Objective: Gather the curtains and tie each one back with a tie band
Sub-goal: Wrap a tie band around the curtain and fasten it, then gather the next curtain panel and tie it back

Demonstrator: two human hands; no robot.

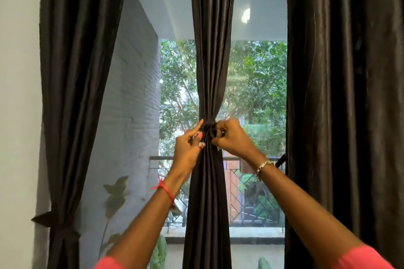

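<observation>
Two hands work at a dark tie band (208, 126) wrapped round the middle curtain (211, 50), cinching it to a narrow waist right between the fingertips. The left hand (189, 145) pinches the band's near side with its forefinger raised. The right hand (232, 137) curls its fingers round the other end. The knot looks unfinished. Down and left of the fingers, the left curtain (72, 72) is already tied back. Right of the fingers, the right curtain (341, 94) hangs loose, probably still to do. The cloth is heavy, dark brown and faintly shiny, falling in long soft folds
</observation>
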